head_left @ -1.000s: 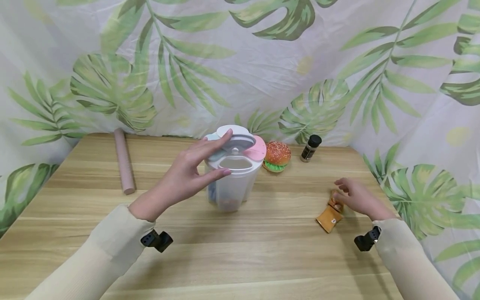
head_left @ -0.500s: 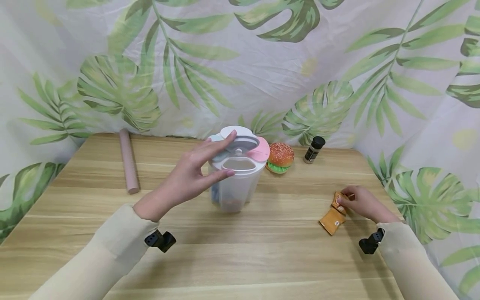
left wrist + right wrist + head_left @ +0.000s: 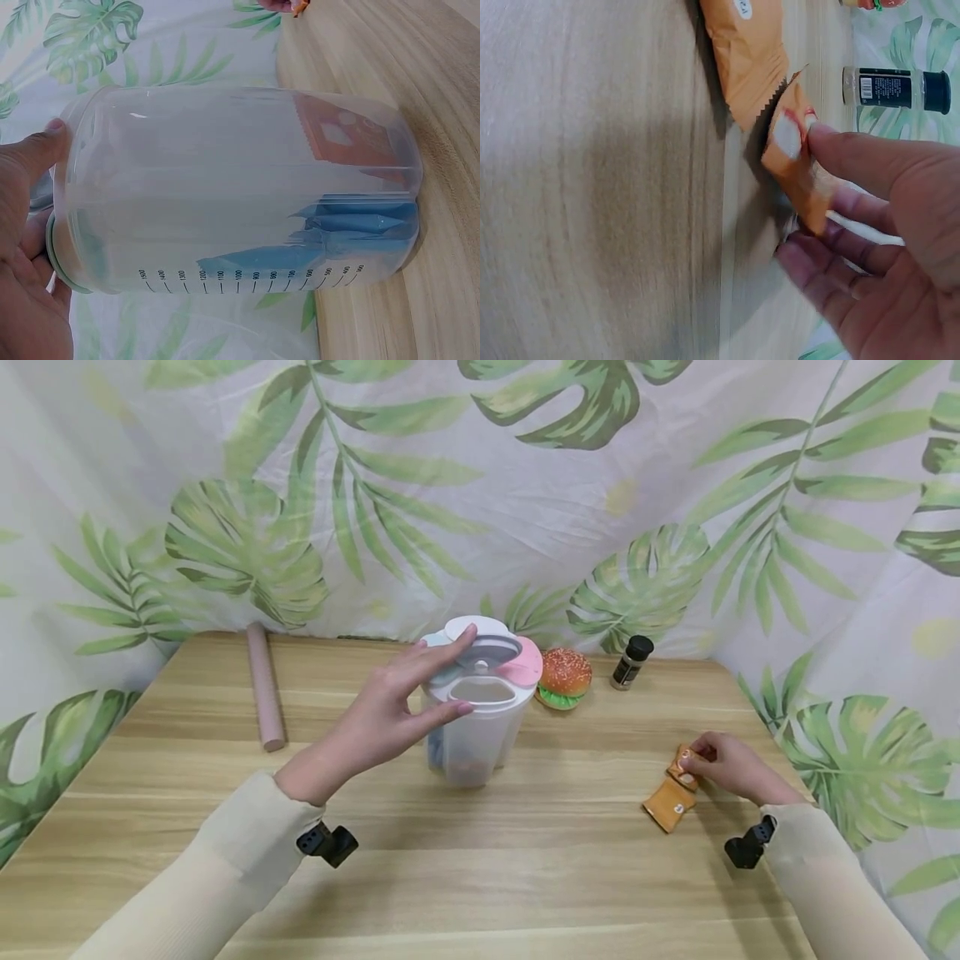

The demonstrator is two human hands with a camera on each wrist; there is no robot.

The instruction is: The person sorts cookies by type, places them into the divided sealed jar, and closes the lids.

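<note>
A clear storage container (image 3: 468, 750) with a segmented white, pink and pale blue lid stands mid-table, its grey flap (image 3: 491, 650) raised over an opening. My left hand (image 3: 378, 710) holds its top, thumb at the front rim and forefinger along the flap. Through the wall, the left wrist view shows an orange packet (image 3: 349, 139) and blue wrappers (image 3: 360, 221) inside. At the table's right, my right hand (image 3: 735, 770) pinches a small orange snack packet (image 3: 791, 161) between thumb and fingers. A second orange packet (image 3: 669, 805) lies beside it, their ends close together.
Behind the container to the right sits a toy hamburger (image 3: 564, 677), with a black-capped spice jar (image 3: 632, 662) farther right. A pinkish roll (image 3: 266, 687) lies at the left. The table (image 3: 480, 893) ends at a leaf-patterned curtain (image 3: 420, 502).
My right hand has come down onto the upper orange packet and taken hold of it. The left hand keeps its place on the container. The head view has shifted slightly.
</note>
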